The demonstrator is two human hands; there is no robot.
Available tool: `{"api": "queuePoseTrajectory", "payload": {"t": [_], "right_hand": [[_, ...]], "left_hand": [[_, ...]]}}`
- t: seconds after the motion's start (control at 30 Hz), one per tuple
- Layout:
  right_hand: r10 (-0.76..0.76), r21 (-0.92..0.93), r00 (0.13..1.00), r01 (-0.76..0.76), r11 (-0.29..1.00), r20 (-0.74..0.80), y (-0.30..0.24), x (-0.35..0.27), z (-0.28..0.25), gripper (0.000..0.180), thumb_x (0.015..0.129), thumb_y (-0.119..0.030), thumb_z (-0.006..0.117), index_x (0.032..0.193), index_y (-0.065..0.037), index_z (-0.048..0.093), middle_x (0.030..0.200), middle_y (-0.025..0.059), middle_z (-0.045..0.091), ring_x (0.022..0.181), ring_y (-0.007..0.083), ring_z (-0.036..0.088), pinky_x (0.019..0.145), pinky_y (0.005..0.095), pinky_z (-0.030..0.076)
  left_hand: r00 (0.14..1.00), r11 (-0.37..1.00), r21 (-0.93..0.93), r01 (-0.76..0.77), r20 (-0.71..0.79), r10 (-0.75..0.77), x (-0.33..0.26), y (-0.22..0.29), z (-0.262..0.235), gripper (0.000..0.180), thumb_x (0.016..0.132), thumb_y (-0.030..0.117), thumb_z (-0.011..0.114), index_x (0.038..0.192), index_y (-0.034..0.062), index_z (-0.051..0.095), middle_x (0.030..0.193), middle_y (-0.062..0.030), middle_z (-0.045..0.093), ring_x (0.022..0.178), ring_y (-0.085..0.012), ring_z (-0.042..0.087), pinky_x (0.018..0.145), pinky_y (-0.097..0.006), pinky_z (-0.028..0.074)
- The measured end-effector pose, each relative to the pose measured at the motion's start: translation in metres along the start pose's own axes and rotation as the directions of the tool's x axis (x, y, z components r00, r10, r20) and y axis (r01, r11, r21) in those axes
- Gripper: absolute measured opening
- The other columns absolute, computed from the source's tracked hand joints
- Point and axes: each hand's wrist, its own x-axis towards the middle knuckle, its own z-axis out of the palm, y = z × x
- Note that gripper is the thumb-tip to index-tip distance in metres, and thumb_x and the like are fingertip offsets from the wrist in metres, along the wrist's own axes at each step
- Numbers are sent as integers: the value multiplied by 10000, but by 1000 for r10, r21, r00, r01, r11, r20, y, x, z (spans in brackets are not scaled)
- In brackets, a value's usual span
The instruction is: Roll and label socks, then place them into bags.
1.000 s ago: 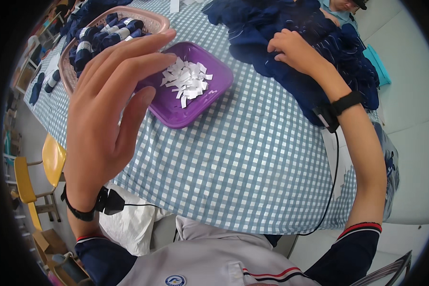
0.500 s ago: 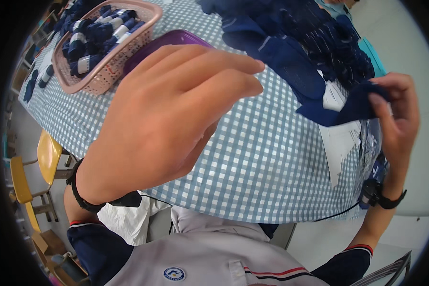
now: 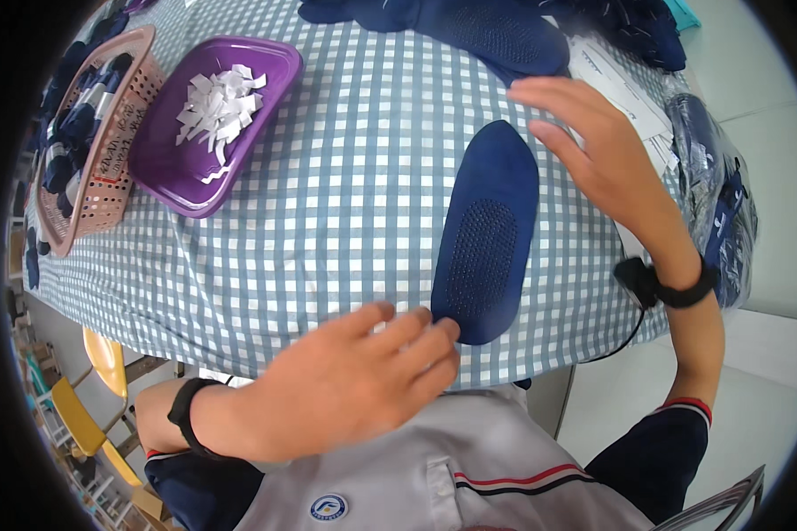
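Where the navy sock [image 3: 485, 239] lies: flat on the worktop [image 3: 354, 248], right of centre, its tapered end pointing away from the person and its rounded end toward them, a patch of small raised dots facing up.
Left hand [image 3: 363, 376]: back upward, fingers loosely bent, tips at the near left edge of the navy sock; whether they pinch the fabric or only rest by it, I cannot make out.
Right hand [image 3: 602, 155]: holding nothing, fingers stretched forward and thumb set wide of them, just beside the tapered end.
Wrists: a black band [image 3: 190, 418] on the left; another on the right, with a small black device [image 3: 638, 281] and a cable.
Purple tray [image 3: 165, 146]: to the left, with a heap of white slips [image 3: 223, 104] inside.
Pink basket [image 3: 108, 199]: beyond the tray's left side, filled with navy bundles [image 3: 78, 122] in pale bands.
Sock pile [image 3: 505, 37]: at the far side, navy, cut off by the upper edge.
Far right: white papers [image 3: 615, 87] near the right hand, then a clear plastic bag [image 3: 704, 146] with navy contents.
Cloth: blue and white check.
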Motion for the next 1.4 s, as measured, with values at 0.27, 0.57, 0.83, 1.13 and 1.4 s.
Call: {"api": "queuePoseTrajectory", "payload": {"t": [0.27,0.57,0.83,1.13,1.4], "right_hand": [[-193,180,951,151,972,243,-23,31,-6,449,1013,-308,574,1383,-53,593,1463,167,547,1379,333,483,1163,440,352],[-427,-182,896,443,878,123,42,218,14,346,854,-184,729,1170,-45,696,1151,118,678,1104,355,582,954,458,459],[-628,-583,777,528,618,40,24,206,3,145,764,-173,716,840,-123,602,879,31,548,948,211,556,852,357,430],[-658,-579,726,454,677,-200,32,176,-13,61,818,-83,607,810,-61,550,899,97,620,895,250,630,833,351,493],[-151,-34,987,153,988,48,-32,94,-98,208,877,-28,614,1077,11,576,1152,198,646,1084,289,648,865,385,503]], "left_hand": [[994,987,156,-48,102,33,-14,0,22,305,886,139,619,1160,35,702,1438,-109,557,1143,-210,584,866,-287,490],[993,979,168,-114,40,109,-19,10,30,326,915,147,602,1198,19,703,1456,-103,543,1200,-204,554,955,-288,472],[988,978,139,-152,43,148,-30,12,15,334,920,158,601,1210,32,704,1463,-85,519,1283,-210,506,1036,-328,456],[994,984,147,-105,-12,108,-23,18,-3,279,903,188,631,1128,61,735,1418,-43,571,1247,-200,543,992,-338,481],[957,966,158,204,-242,-163,-38,11,-45,213,856,140,686,1050,75,746,1245,-52,690,1082,-207,662,904,-363,518]]}}
